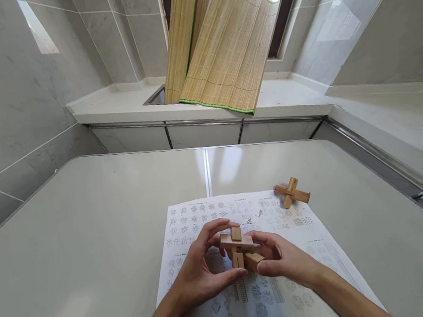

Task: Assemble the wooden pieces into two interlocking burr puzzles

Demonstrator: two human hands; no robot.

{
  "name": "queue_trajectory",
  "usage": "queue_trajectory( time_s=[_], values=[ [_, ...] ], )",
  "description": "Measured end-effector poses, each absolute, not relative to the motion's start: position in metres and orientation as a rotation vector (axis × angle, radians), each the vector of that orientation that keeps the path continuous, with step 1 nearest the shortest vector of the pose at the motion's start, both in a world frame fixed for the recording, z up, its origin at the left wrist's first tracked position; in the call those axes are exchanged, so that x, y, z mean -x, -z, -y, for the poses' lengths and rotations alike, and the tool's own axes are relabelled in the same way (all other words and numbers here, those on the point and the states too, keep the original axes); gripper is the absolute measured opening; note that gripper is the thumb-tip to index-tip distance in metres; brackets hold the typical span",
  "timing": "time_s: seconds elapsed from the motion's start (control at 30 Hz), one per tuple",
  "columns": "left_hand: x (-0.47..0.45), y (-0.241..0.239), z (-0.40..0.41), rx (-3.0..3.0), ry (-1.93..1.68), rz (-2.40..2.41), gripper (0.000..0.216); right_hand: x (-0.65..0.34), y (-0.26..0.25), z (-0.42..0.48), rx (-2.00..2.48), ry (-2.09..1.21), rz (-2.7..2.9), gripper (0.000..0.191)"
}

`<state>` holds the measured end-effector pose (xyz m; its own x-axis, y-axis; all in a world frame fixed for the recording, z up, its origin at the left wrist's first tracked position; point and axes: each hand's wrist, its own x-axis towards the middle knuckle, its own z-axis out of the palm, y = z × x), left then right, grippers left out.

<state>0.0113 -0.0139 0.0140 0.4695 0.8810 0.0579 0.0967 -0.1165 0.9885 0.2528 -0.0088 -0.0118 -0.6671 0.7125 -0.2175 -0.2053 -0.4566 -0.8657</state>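
- wooden puzzle [239, 248] sits between both my hands, just above the printed sheet [309, 239] on the table [91, 230].
- my left hand [200, 269] clasps its left side, fingers curled round.
- my right hand [281, 259] pinches its right block.
- second wooden cross [291, 193] lies apart at the sheet's far right corner.

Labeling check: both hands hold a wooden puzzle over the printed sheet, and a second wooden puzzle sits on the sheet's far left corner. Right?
Not quite. The head view shows the second wooden puzzle at the far right corner of the printed sheet, not the left. Both hands, left and right, do hold a wooden puzzle over it.
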Motion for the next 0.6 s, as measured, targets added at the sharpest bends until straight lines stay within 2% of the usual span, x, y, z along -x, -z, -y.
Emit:
queue_trajectory(
  time_s=[0.2,0.4,0.6],
  values=[
    [-0.0121,-0.0144,0.0163,-1.561,-0.82,-0.856,0.079,-0.2551,0.0125,0.0082,0.734,-2.187,1.132,0.064],
    [-0.0104,-0.0157,0.015,-1.55,-0.751,-0.781,0.087,-0.2541,0.0085,0.0089,0.687,-2.259,1.159,0.08],
    [-0.0085,-0.0137,0.013,-1.508,-0.683,-0.672,0.094,-0.2541,0.0078,0.0104,0.652,-2.339,1.193,0.085]
  ],
)
